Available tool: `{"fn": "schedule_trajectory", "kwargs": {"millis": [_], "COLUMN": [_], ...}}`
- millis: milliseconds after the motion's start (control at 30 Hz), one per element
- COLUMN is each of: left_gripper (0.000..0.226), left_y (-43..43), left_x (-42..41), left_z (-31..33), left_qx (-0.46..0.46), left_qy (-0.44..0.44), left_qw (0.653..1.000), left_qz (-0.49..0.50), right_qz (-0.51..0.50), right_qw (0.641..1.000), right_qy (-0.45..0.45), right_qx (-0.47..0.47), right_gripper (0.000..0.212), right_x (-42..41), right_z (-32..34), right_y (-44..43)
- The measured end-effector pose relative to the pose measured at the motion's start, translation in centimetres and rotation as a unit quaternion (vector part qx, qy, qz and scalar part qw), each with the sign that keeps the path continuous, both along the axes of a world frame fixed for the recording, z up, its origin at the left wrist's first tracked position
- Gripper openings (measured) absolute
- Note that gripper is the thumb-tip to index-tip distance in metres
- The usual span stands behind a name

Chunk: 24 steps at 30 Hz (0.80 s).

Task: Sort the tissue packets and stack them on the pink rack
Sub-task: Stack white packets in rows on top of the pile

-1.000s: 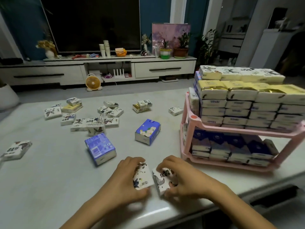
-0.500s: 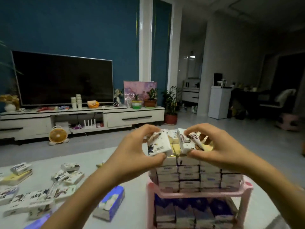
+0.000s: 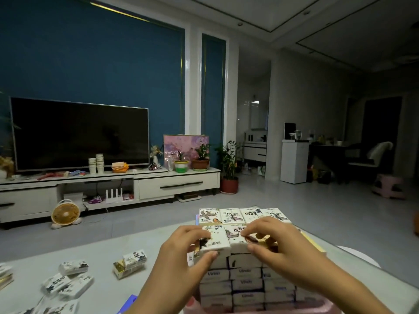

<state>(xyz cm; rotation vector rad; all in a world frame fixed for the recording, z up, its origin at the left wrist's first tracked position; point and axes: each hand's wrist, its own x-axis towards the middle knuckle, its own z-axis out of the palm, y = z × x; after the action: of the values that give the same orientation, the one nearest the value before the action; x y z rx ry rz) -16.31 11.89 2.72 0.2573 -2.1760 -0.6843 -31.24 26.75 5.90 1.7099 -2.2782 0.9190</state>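
My left hand [image 3: 186,250] grips a white ink-print tissue packet [image 3: 215,240] at the top front of the stack on the pink rack [image 3: 192,305]. Beside it, my right hand [image 3: 274,241] pinches a second white printed packet [image 3: 235,236]. Both packets sit side by side on the top layer, just in front of a row of several similar printed packets [image 3: 243,215]. Below them stand tiers of white packets [image 3: 246,284]. Only a sliver of the rack's pink rim shows at the bottom edge.
Loose white printed packets [image 3: 68,281] and a yellow-and-white pair [image 3: 130,264] lie on the grey table [image 3: 108,288] to the left. A blue packet corner [image 3: 130,301] peeks out at the bottom. Beyond are a TV console [image 3: 108,189], a small fan [image 3: 65,214] and potted plants.
Both hands lifted the two packets from the table's near edge up to the rack's top and lowered them onto the top layer. The camera tilted up towards the room.
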Motion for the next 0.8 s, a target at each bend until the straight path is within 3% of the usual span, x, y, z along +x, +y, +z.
{"fn": "schedule_trajectory", "kwargs": {"millis": [800], "left_gripper": [0.042], "left_y": [-0.7], "left_x": [-1.2], "left_z": [-0.9], "left_qx": [0.029], "left_qy": [0.041], "left_qw": [0.998], "left_qz": [0.023], "right_qz": [-0.008], "right_qw": [1.000], "right_qy": [0.025], "right_qx": [-0.009], "right_gripper": [0.017], "right_x": [-0.8], "right_z": [-0.3], "right_y": [-0.6]}}
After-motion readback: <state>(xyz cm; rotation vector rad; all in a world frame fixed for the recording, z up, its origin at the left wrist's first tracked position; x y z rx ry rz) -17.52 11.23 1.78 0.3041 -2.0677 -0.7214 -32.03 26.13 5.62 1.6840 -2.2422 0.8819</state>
